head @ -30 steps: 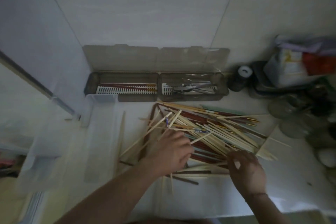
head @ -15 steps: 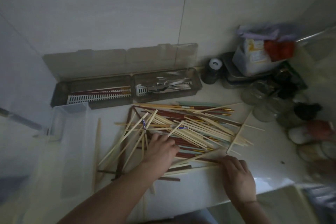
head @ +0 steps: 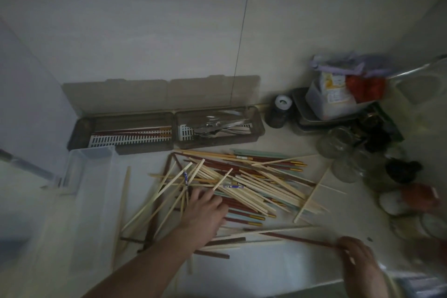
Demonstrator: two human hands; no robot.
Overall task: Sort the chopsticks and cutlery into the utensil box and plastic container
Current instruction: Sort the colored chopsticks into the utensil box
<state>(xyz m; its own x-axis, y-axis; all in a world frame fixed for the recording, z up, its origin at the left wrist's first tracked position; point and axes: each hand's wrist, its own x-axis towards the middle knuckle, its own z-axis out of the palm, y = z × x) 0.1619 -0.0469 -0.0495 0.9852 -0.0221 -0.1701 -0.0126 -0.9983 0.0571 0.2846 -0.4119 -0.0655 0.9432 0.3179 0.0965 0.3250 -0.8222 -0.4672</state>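
Left hand spread on chopsticks; blurred right hand pinching dark chopstick.

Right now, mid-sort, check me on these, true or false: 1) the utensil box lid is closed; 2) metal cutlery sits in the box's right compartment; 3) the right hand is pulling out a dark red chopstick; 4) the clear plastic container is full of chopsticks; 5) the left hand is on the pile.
1) False. The utensil box stands with its lid open, leaning against the wall.
2) True. The metal cutlery lies in the right compartment; dark red chopsticks lie in the left one.
3) True. The right hand pinches the end of a dark red chopstick.
4) False. The plastic container shows no chopsticks inside.
5) True. The left hand rests on the chopstick pile, fingers spread.
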